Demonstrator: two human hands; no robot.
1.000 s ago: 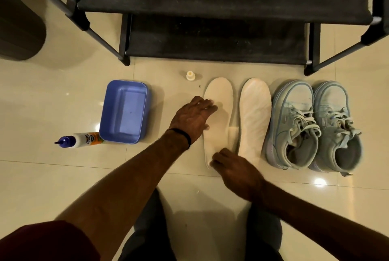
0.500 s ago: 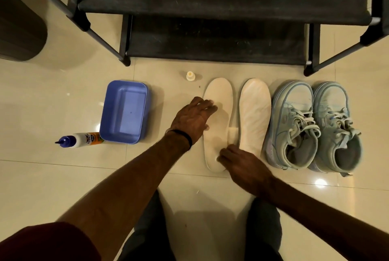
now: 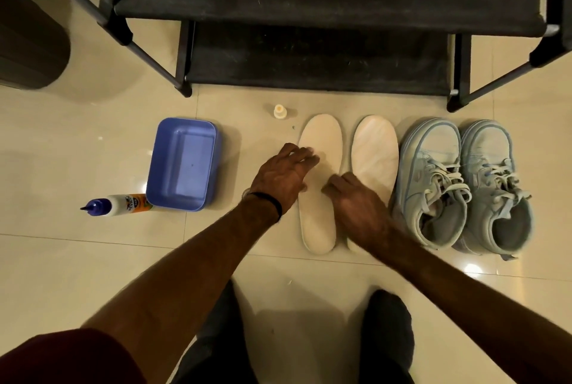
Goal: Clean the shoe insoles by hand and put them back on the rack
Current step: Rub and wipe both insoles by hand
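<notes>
Two pale insoles lie side by side on the tiled floor in front of the black shoe rack (image 3: 309,58). My left hand (image 3: 283,176) rests with spread fingers on the left edge of the left insole (image 3: 322,142), pressing it flat. The fingers of my right hand (image 3: 356,201) curl down over the gap between that insole and the right insole (image 3: 376,148). The hand covers the spot where a small pale piece lay, so I cannot see whether it holds anything.
A pair of light blue sneakers (image 3: 458,179) stands right of the insoles. To the left sits a blue plastic tub (image 3: 182,163), with a glue bottle (image 3: 120,204) lying beside it. A small cap (image 3: 279,111) stands near the rack's foot. A dark object (image 3: 28,43) stands far left.
My right hand slid from the heel of the left insole up toward its middle, covering the small pale piece between the insoles. My left hand stayed in place.
</notes>
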